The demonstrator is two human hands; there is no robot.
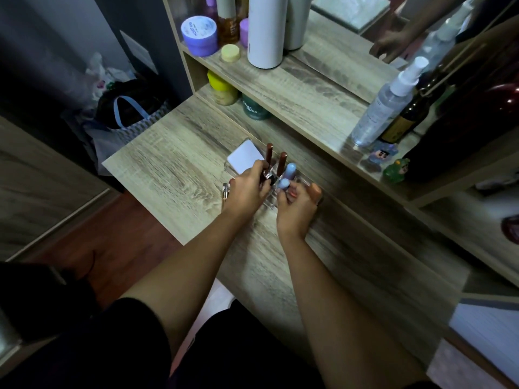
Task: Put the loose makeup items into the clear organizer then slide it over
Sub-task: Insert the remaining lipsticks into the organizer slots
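The left hand [248, 189] pinches a dark lipstick [267, 175] in its fingers [264, 189]. The right hand [297, 209] curls its fingers [292, 192] around a light blue tube [283, 184]. Both hands sit over the clear organizer [302, 181] on the wooden surface [174, 169]. Just past the fingers, two brown tubes [282, 161] and another blue tube [290, 169] stand up in the organizer. A white compact [247, 158] lies beyond the left fingers. A small clear item [225, 190] lies beside the left hand.
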